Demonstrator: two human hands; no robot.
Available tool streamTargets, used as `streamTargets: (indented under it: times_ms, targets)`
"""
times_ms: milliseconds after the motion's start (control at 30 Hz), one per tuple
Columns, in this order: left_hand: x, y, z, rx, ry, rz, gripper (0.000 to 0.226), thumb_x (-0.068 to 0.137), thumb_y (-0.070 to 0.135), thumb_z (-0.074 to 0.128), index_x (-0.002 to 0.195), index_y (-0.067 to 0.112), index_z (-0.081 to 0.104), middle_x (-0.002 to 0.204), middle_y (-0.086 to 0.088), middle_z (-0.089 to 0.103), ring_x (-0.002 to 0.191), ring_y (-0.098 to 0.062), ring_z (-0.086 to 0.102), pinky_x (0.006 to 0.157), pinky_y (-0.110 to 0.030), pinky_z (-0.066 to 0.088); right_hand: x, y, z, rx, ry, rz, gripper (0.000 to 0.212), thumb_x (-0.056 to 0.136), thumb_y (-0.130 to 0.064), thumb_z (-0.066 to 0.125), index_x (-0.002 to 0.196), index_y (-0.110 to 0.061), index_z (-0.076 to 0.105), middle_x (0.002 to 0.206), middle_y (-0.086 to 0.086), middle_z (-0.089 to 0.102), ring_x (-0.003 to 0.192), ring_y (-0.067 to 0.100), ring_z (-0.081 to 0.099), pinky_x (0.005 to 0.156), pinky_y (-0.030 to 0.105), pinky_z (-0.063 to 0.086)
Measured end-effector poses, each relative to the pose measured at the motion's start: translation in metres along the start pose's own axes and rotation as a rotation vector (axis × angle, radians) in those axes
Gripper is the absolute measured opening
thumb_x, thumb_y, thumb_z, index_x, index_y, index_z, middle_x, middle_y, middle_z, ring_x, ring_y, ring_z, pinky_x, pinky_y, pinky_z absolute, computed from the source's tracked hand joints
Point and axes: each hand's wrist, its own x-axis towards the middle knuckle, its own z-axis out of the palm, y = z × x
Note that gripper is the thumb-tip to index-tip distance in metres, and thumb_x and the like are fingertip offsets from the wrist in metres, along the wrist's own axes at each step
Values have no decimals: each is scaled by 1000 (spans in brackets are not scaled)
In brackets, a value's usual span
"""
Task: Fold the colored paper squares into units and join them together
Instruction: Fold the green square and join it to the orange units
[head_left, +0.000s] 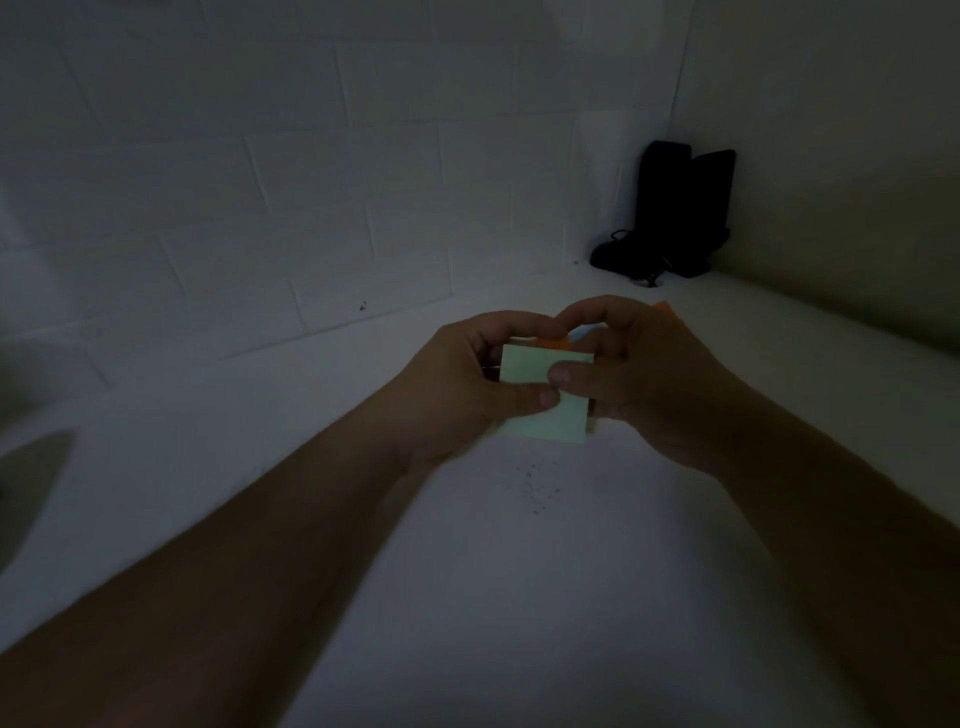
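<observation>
A pale green paper square (530, 371) is held just above the white table, in the middle of the view. My left hand (462, 384) pinches its left side, thumb on top near the centre. My right hand (644, 374) pinches its right side, thumb pressed on the paper next to the left thumb. Behind the green sheet, orange paper (558, 343) and a bit of light blue paper (582, 332) show between my fingers; another orange corner (662, 307) sticks out past my right hand. The light is dim.
The white table (519, 545) meets a white brick wall at the back and a plain wall on the right. A black upright object with cables (675, 208) stands in the far right corner. Small dark specks (535, 488) lie on the table below the paper.
</observation>
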Motion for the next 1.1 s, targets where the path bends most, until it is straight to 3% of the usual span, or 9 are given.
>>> streamTargets:
  times_ms: [100, 267, 433, 567, 700, 800, 933, 1000, 1100]
  targets:
    - [0, 2, 1, -4, 41, -15, 48, 81, -15, 74, 120, 12, 69, 118, -21, 70, 103, -30, 71, 88, -44, 62, 0, -1, 1, 29, -11, 28, 34, 83, 7, 72, 108, -14, 65, 96, 13, 75, 94, 28, 74, 80, 50, 61]
    - [-2, 6, 2, -72, 29, -62, 49, 83, -18, 68, 123, 10, 65, 107, -16, 72, 92, -28, 72, 76, -36, 62, -1, -3, 0, 11, 33, 0, 40, 82, 11, 70, 114, -12, 65, 87, 23, 70, 89, 31, 74, 80, 50, 61]
    - [-2, 9, 1, -144, 35, -141, 50, 84, -19, 65, 124, 9, 65, 114, -20, 72, 89, -26, 74, 69, -32, 60, -1, -4, -1, 40, 47, 35, 35, 87, 9, 66, 114, -14, 65, 90, 24, 72, 91, 32, 74, 79, 47, 62]
    - [-1, 10, 0, -123, 49, -172, 49, 85, -18, 65, 128, 7, 63, 108, -15, 73, 86, -24, 74, 70, -31, 61, -1, -5, 0, -97, 91, 6, 37, 86, 7, 69, 114, -17, 66, 76, 13, 73, 86, 28, 75, 76, 44, 63]
    - [2, 5, -2, -139, 109, -186, 40, 88, -12, 67, 122, 9, 67, 110, -20, 75, 94, -36, 75, 78, -39, 63, 0, -6, -1, -94, 127, 16, 30, 88, 5, 68, 110, -15, 67, 68, 6, 71, 81, 25, 75, 77, 44, 63]
    - [4, 4, -4, -171, 160, -192, 36, 88, -10, 67, 114, 15, 70, 106, -19, 75, 86, -29, 75, 71, -33, 62, 1, -5, -4, -98, 112, 33, 23, 95, 1, 61, 97, -18, 74, 84, 11, 73, 80, 27, 73, 81, 44, 62]
    - [3, 12, -3, -238, 205, -233, 34, 91, -9, 64, 114, 16, 71, 101, -10, 72, 68, -13, 71, 56, -21, 56, 1, -5, -6, -201, 32, 32, 37, 95, 9, 54, 93, -19, 78, 98, 1, 75, 79, 21, 69, 79, 43, 60]
    - [3, 13, -3, -252, 206, -265, 34, 93, -7, 63, 118, 16, 70, 104, -10, 72, 66, -11, 69, 54, -19, 56, -1, -4, -5, -319, 10, -33, 40, 89, 10, 61, 92, -25, 79, 102, -1, 75, 83, 23, 70, 76, 43, 59]
    - [2, 14, -3, -267, 173, -294, 34, 94, -6, 63, 120, 15, 69, 105, -9, 72, 68, -11, 71, 54, -19, 57, -1, -1, -1, -557, 64, -150, 30, 80, -8, 81, 87, -37, 77, 104, -10, 75, 87, 9, 71, 79, 34, 62]
